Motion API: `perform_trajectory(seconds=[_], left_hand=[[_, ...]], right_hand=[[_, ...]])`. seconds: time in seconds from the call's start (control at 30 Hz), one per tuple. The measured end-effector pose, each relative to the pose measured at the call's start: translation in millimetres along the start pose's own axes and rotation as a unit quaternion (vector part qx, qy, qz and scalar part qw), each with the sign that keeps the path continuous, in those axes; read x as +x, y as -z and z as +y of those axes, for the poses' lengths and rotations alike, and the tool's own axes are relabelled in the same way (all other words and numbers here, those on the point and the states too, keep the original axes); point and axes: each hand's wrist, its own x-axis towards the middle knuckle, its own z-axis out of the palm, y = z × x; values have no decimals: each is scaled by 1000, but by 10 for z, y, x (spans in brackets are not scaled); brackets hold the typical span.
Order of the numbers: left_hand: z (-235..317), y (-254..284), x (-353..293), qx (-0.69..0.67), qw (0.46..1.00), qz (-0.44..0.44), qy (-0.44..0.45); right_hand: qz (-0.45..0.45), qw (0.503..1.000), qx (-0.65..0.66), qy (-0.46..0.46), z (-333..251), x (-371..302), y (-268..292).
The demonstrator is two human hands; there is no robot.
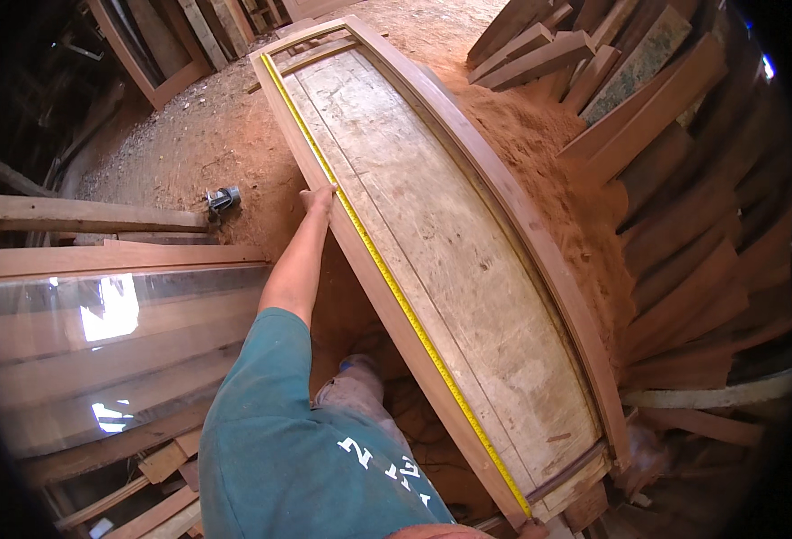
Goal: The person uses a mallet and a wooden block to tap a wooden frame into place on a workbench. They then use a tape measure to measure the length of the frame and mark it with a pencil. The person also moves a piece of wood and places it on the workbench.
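1. Head view: left hand (321, 199), upper centre, touched the wooden frame (363, 260) beside yellow tape (397, 293) laid down its left side; finger closure unclear.
2. Right hand (532, 530), bottom edge, mostly cropped, at tape's end; couldn't tell its grip.
3. Risk: either hand shifting could've skewed the tape.
4. Sawdust (549, 148), leaning boards (670, 103) crowded right; dirt floor (203, 148) upper left had room.

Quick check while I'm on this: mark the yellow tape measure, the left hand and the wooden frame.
Yellow tape measure (398, 295): head view, midway along its drawn-out blade.
Left hand (319, 198): head view, the middle of the hand.
Wooden frame (534, 227): head view, its right-hand long rail.
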Motion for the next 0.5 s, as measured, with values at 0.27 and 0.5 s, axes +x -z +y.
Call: perform_trajectory(seconds=[0.27, 0.5], left_hand=[[84, -182, -441, 30, 1000, 6, 5], [221, -153, -454, 28, 1000, 5, -1]], right_hand=[[44, 965, -132, 222, 785, -26, -699], [12, 998, 57, 13, 181, -114, -444]])
